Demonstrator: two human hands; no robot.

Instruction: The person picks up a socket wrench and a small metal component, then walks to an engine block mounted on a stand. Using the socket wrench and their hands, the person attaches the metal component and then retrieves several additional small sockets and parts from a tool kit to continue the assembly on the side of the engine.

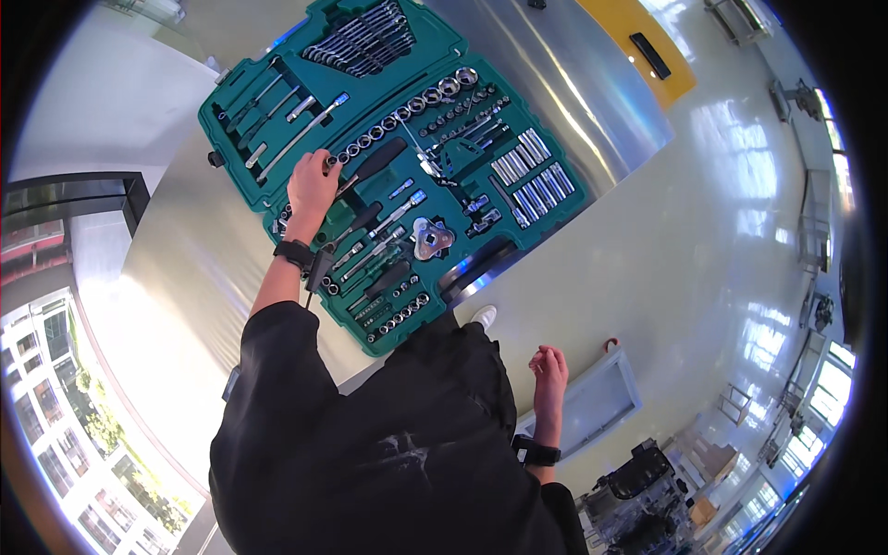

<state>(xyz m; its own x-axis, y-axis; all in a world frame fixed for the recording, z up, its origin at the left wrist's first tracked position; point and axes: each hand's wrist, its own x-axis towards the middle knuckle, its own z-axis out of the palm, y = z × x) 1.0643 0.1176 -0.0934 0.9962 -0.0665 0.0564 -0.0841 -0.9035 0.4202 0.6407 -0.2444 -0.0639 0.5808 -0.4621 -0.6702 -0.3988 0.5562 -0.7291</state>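
Observation:
A green tool case (546, 236) lies unfolded on a metal table. My left hand (313, 192) reaches over its middle, by the end of a curved row of chrome sockets (402, 113). Its fingertips are closed on a small socket (330, 165), partly hidden by the fingers. Just right of these fingers lies a ratchet (379, 159) with a dark handle. Away from the case, at the lower right, my right hand (549, 368) hangs in the air. Its fingers are loosely bent, and nothing shows in them.
Combination wrenches (363, 39) fill the lid's far corner. Long sockets (532, 176) sit in rows at the case's right. A metal-topped table (185, 240) extends left. Below my right hand are a pale framed panel (592, 402) and dark machinery (638, 490) on the floor.

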